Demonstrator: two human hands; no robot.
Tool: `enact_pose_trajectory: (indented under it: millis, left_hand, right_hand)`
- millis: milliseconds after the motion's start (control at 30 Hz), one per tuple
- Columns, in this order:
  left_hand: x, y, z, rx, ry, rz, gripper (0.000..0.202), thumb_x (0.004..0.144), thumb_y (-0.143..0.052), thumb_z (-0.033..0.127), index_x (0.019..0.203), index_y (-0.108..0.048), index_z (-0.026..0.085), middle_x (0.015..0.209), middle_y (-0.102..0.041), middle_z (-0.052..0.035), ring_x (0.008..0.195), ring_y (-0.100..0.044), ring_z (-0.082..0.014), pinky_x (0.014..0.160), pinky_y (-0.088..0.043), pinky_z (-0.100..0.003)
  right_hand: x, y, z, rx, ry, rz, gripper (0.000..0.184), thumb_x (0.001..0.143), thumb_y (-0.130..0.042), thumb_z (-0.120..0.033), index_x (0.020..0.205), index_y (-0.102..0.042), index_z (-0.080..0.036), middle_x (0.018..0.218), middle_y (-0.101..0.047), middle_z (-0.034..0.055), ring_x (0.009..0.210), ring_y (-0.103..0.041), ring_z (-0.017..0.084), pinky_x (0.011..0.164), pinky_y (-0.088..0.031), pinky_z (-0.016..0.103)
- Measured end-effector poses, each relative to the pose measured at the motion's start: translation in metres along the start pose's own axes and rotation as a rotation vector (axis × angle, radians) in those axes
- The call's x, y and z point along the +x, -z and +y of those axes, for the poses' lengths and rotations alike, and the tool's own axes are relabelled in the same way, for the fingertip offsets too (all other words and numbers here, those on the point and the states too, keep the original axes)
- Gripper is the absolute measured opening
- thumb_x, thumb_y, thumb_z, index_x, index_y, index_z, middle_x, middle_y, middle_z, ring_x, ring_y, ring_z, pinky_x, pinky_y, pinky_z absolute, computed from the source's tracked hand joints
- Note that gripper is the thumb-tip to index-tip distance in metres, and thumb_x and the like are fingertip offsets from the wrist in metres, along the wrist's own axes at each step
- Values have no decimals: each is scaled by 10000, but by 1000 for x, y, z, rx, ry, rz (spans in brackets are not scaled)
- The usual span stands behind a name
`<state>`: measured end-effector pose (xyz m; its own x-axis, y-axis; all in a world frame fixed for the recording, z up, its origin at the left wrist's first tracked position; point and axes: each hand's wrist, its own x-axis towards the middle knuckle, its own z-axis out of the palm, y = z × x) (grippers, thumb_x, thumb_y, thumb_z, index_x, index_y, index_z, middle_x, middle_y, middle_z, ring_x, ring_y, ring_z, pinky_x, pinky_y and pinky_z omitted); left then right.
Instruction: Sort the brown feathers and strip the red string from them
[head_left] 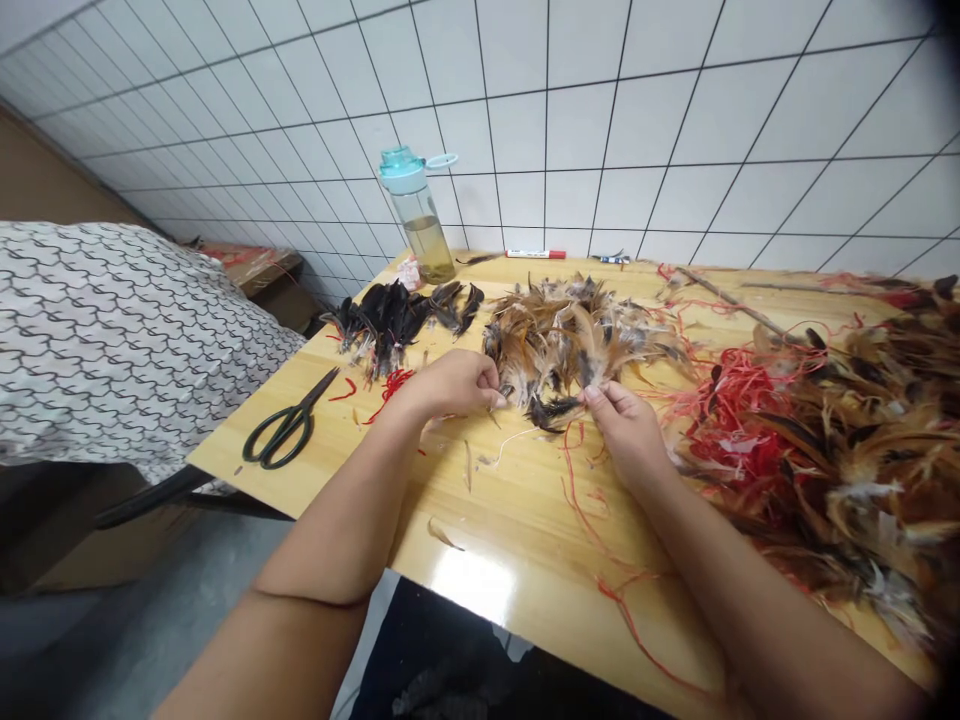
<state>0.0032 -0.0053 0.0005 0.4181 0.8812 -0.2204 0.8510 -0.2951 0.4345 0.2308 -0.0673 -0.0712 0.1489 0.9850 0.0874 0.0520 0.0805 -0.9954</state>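
Note:
Brown and tan feathers lie in a loose heap in the middle of the wooden table. At the heap's front left, my left hand is closed with its fingers curled, and what lies between thumb and fingertips is too small to make out. My right hand pinches a tan feather by its base, tip pointing up. Just below the heap, between both hands, rests a dark feather. A bunch of black feathers lies to the left.
Black-handled scissors lie at the table's left. Behind stand a water bottle and a red-capped marker. At right, red strings mix with a large feather pile. Patterned cloth hangs beyond the left edge.

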Motion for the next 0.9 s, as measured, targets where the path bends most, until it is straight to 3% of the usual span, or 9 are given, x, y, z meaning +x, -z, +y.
enact_pose_trajectory:
  millis: [167, 367, 433, 500, 600, 667, 733, 800, 900]
  left_hand:
    - [7, -15, 6, 197, -9, 58, 128, 656, -698, 299, 652, -627, 193, 612, -636, -16, 541, -511, -130, 508, -289, -241]
    - [5, -11, 2, 324, -22, 106, 78, 666, -577, 196, 595, -611, 190, 571, -607, -48, 517, -481, -153, 524, -288, -272]
    - [6, -5, -4, 284, 9, 138, 75, 668, -556, 186, 617, -612, 187, 597, -614, -50, 548, -499, -163, 544, -305, -276]
    - [7, 1, -8, 186, 40, 265, 63, 694, -558, 206, 652, -598, 182, 628, -613, -45, 581, -509, -163, 566, -321, -276]
    - [6, 6, -8, -173, -12, 461, 116, 747, -588, 277, 711, -554, 172, 659, -593, -26, 609, -517, -141, 588, -360, -260]
    - [5, 4, 0, -544, -114, 397, 188, 768, -614, 334, 747, -539, 162, 663, -582, -15, 600, -527, -120, 585, -394, -245]
    - [3, -3, 11, -848, -210, 212, 256, 765, -656, 379, 775, -550, 146, 662, -582, -10, 582, -535, -101, 568, -413, -230]
    - [2, -14, 23, -980, -266, 51, 307, 742, -708, 400, 775, -562, 132, 668, -588, -10, 579, -538, -87, 561, -420, -216]
    - [2, -30, 37, -1012, -282, -62, 340, 728, -741, 405, 757, -557, 120, 678, -595, -8, 602, -541, -76, 597, -431, -211]
  right_hand:
    - [0, 0, -1, -15, -4, 7, 297, 768, -627, -489, 730, -643, -195, 750, -663, 30, 773, -591, 182, 782, -460, 323]
    - [-1, -1, -1, -17, -10, -2, 270, 761, -631, -464, 723, -649, -198, 753, -665, 30, 763, -588, 177, 756, -454, 310]
    - [-1, -1, -1, -22, -9, 2, 267, 762, -626, -460, 722, -650, -197, 752, -664, 30, 765, -587, 177, 759, -452, 311]
    - [-1, -2, -1, -31, -8, 5, 263, 765, -620, -455, 724, -652, -198, 740, -657, 26, 762, -582, 176, 759, -448, 311]
    - [-1, -2, -1, -42, -6, 9, 266, 765, -608, -455, 717, -649, -197, 719, -646, 23, 741, -572, 174, 735, -443, 304]
    - [-1, -2, -1, -71, 3, 8, 266, 767, -600, -448, 715, -656, -193, 708, -645, 23, 719, -566, 171, 709, -438, 298]
    - [-1, -2, -1, -132, 14, 3, 264, 769, -595, -435, 719, -676, -189, 679, -636, 21, 682, -551, 166, 672, -427, 293]
    - [-1, -2, 0, -191, 34, -8, 265, 767, -590, -424, 726, -698, -185, 655, -627, 22, 657, -538, 164, 646, -414, 291]
    - [-1, -4, 4, -206, 80, -26, 273, 754, -589, -427, 683, -689, -182, 649, -615, 25, 645, -535, 162, 636, -407, 294]
